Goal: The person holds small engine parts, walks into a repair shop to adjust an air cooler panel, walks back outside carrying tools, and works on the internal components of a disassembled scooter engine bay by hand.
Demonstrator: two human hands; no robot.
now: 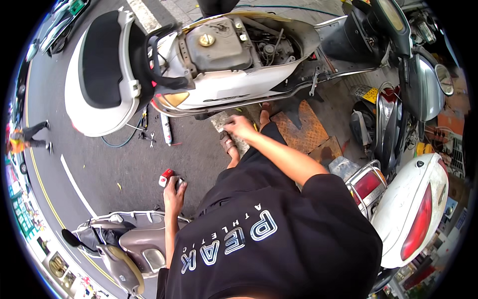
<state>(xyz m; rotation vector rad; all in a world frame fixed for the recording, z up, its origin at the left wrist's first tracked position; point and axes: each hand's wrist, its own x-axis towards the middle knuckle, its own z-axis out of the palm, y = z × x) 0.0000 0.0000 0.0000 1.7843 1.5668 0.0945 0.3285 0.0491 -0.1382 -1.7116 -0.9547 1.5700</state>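
Observation:
My left hand (174, 197) is closed around a small dark, shiny piece (179, 183) between thumb and fingers. Right at its fingertips is a small red-and-white box (165, 178); whether the hand also grips it I cannot tell. My right hand (241, 127) is raised above my sandalled foot, its fingers curled together and slightly blurred, hiding anything in them. Beyond it stands a white scooter (234, 87) with its seat area uncovered, showing a grey fuel tank (217, 46) with a brass-coloured cap (205, 40) and engine parts (271, 51).
On the asphalt lie a white-and-red spray can or tube (166, 129), a spanner (152, 139) and pliers (144, 121). Another spanner (314, 81) rests along the scooter's side. A rusty metal plate (299, 128) lies right of my feet. Parked scooters (144, 244) flank me; a person (31, 138) walks on the road.

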